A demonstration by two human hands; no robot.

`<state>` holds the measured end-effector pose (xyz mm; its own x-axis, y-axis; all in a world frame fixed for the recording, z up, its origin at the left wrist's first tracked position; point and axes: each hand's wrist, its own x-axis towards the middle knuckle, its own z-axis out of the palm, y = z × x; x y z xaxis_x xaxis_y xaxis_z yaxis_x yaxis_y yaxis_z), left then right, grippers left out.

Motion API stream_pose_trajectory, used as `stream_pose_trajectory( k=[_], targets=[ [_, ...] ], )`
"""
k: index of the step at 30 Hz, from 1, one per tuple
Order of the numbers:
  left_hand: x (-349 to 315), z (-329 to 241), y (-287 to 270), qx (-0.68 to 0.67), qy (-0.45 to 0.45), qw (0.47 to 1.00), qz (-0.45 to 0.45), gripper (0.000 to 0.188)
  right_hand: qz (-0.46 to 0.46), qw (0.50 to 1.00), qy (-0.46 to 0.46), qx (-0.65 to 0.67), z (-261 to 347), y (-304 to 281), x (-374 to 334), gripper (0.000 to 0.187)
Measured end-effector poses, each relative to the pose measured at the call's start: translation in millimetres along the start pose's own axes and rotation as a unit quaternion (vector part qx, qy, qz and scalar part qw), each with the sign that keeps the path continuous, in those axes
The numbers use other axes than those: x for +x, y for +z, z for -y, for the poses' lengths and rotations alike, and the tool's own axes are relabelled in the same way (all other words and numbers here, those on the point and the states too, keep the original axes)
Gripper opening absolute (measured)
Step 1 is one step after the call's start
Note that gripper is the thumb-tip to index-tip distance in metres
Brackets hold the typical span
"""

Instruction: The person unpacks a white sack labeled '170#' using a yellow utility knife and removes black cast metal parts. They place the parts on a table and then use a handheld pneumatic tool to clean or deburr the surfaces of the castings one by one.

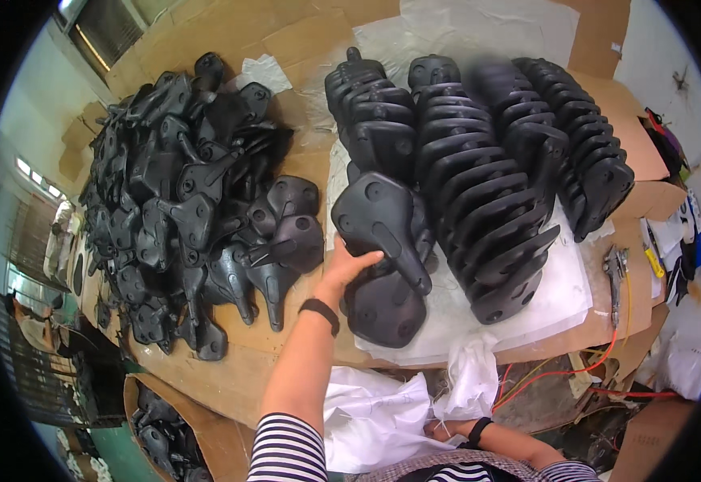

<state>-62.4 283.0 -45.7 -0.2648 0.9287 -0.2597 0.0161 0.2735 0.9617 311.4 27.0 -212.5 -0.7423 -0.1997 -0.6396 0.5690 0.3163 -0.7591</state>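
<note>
My left hand (346, 265) is closed on the edge of a black bicycle saddle (376, 210), thumb on top. The saddle is tilted with its nose toward the lower right, above another saddle (386, 309) on the white sheet. Low in the picture, my right hand (444, 430) is against a crumpled white plastic sack (383, 410) at the table's front edge; its fingers are mostly hidden. Right of the held saddle, more saddles stand nested in long rows, such as the middle row (475, 177).
A loose heap of black saddles (157, 169) covers the table's left side. Below it stands a cardboard box (206, 418) with more saddles. On the right, a metal air gun (615, 269) lies on the cardboard-covered table, its orange hose (580, 369) trailing over the front edge.
</note>
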Motion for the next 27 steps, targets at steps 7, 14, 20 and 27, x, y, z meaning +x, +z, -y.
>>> stream_pose_trajectory(
  k=[7,14,20,27],
  targets=[
    [4,12,23,0.176,0.101,0.975,-0.088,0.129,-0.011,1.000,0.011,0.015,11,-13,-3,0.051],
    [-11,-5,29,0.145,0.083,0.978,-0.127,0.122,-0.030,0.999,0.021,0.024,28,-25,-6,0.054],
    [-81,-4,-2,0.100,0.050,0.986,-0.126,0.103,-0.049,0.998,0.004,-0.032,45,-46,1,0.057],
    [-338,33,-51,0.431,-0.155,0.888,0.042,0.116,-0.253,0.953,-0.048,0.161,133,-110,-37,0.038]
  ],
)
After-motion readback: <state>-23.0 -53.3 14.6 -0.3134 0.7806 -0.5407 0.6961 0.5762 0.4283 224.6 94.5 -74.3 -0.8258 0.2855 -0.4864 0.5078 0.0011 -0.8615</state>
